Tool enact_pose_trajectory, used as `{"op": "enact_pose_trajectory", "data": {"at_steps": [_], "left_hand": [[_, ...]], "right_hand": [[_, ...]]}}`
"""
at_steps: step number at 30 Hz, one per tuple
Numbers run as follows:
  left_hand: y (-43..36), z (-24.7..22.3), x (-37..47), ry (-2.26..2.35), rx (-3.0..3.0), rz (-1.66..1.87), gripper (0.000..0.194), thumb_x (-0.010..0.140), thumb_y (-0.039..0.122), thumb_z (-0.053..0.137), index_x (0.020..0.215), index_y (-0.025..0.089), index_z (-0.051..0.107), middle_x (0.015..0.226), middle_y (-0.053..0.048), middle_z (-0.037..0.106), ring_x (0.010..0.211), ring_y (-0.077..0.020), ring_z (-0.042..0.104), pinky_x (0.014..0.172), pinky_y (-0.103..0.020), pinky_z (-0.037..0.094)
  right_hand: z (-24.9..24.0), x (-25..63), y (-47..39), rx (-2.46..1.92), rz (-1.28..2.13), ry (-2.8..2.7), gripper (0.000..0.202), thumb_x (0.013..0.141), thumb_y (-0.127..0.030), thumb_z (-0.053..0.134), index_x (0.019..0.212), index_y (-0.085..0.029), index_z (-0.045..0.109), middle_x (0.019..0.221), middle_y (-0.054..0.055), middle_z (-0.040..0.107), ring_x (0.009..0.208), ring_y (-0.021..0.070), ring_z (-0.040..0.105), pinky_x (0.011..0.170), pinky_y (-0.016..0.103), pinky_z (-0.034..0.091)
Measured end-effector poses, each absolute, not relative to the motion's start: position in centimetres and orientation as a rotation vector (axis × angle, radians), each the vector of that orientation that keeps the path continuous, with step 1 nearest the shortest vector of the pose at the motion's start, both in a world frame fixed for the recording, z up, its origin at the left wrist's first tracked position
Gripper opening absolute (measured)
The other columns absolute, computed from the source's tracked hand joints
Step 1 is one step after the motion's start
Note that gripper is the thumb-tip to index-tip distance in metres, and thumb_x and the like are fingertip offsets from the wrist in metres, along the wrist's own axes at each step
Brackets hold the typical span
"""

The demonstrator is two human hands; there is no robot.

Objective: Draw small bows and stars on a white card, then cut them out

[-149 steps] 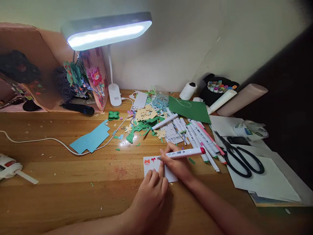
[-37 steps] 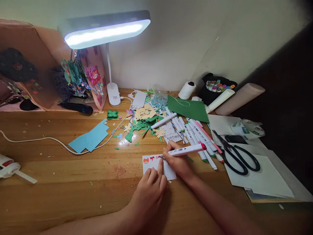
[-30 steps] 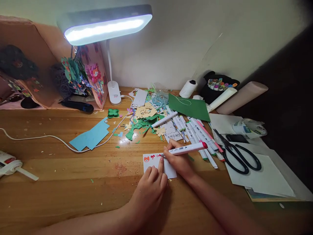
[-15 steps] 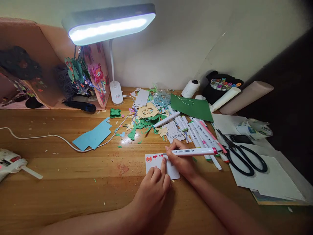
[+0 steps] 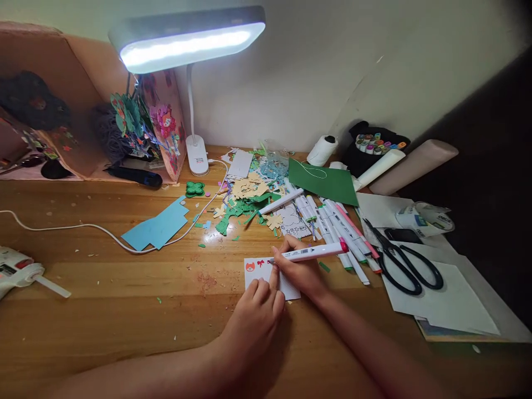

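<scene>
Marker (image 5: 312, 252) pinched near its tip, a right hand (image 5: 302, 274) is poised over a white card (image 5: 264, 271) on the desk (image 5: 166, 313), left of the scissors (image 5: 390, 250); a half-open left hand (image 5: 258, 310) presses without gripping. The card looks light, bendable, best steadied by blank edges.

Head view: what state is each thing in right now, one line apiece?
Lamp, lit.
White card, flat on the desk, bearing red and orange designs.
Marker, held in the right hand, tip at the card.
Left hand, resting on the card.
Scissors, lying on white sheets; blades look shut.
Black pouch, open, filled with pens.
Blue paper, flat, cut in steps.
</scene>
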State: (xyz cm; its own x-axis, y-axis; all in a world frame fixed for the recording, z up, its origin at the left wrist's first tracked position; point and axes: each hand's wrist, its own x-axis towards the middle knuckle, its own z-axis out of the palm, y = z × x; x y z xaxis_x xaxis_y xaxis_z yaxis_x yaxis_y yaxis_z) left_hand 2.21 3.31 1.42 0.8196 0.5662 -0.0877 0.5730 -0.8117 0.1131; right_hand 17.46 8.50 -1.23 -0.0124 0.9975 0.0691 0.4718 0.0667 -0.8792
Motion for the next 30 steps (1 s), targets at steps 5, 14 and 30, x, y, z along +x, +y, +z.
{"op": "enact_pose_trajectory", "data": {"at_steps": [5, 14, 30], "left_hand": [[3.2, 1.1, 2.3, 0.895, 2.906, -0.051, 0.020, 0.087, 0.017, 0.045, 0.098, 0.008, 0.058, 0.117, -0.020, 0.057, 0.097, -0.0266, 0.052, 0.079, -0.039, 0.042], [3.2, 1.4, 2.3, 0.887, 2.853, -0.048, 0.021, 0.087, 0.020, 0.045, 0.099, 0.009, 0.058, 0.109, -0.018, 0.060, 0.105, -0.0285, 0.049, 0.084, -0.039, 0.040], [3.1, 1.1, 2.4, 0.961, 2.913, -0.060, 0.027, 0.087, 0.019, 0.045, 0.107, 0.006, 0.056, 0.118, -0.020, 0.056, 0.095, -0.0262, 0.053, 0.084, -0.039, 0.040]], "right_hand": [[-1.0, 17.4, 8.6, -1.508, 0.861, -1.597, 0.029, 0.081, -0.033, 0.053, 0.058, -0.023, 0.040, 0.054, -0.004, 0.045, 0.052, 0.0140, 0.044, 0.053, 0.026, 0.035], [-1.0, 17.4, 8.6, -1.527, 0.862, -1.608, 0.029, 0.081, -0.031, 0.052, 0.058, -0.023, 0.035, 0.054, -0.005, 0.041, 0.051, 0.0133, 0.041, 0.052, 0.026, 0.032], [-1.4, 17.7, 8.4, -1.541, 0.902, -1.607, 0.030, 0.083, -0.034, 0.053, 0.060, -0.023, 0.038, 0.055, -0.005, 0.044, 0.052, 0.0134, 0.043, 0.052, 0.026, 0.033]]}}
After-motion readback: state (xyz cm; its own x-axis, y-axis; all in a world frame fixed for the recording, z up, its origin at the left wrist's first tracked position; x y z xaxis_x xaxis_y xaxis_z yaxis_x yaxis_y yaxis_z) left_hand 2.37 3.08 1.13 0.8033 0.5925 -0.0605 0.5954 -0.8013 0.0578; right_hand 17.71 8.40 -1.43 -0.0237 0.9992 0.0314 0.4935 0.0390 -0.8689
